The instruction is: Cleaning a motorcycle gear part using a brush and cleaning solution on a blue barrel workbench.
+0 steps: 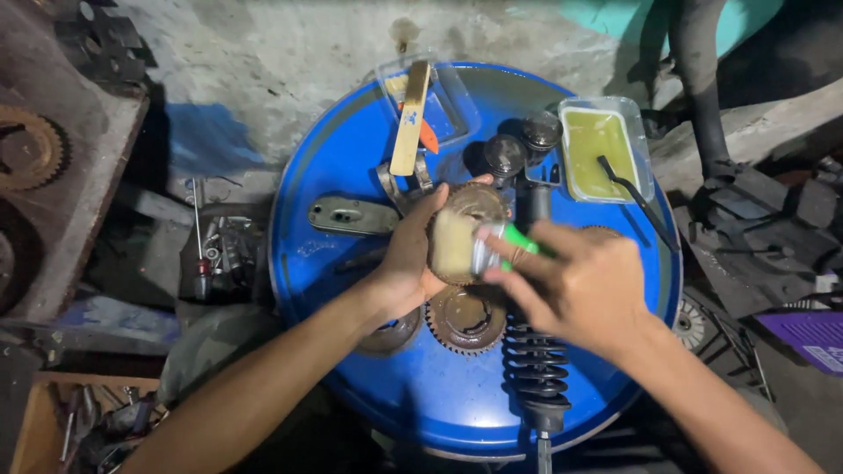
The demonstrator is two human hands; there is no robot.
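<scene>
My left hand point(408, 259) holds a round toothed metal disc point(470, 204), brown and greasy, upright over a blue drum top point(334, 263). My right hand point(580, 281) grips a paint brush with a green handle point(523, 239) and presses its pale bristles point(453, 246) against the disc's face. Another toothed disc point(465, 318) lies flat on the drum just below my hands. A third disc point(391, 333) is partly hidden under my left wrist.
On the drum: a clear tray of yellowish liquid point(604, 145) with a dark tool in it, two pistons point(524, 145), a wooden-handled tool point(411, 118), a metal bracket point(351, 215), a black coil spring shock point(536, 369). Sprocket point(31, 149) and tool boxes lie at left.
</scene>
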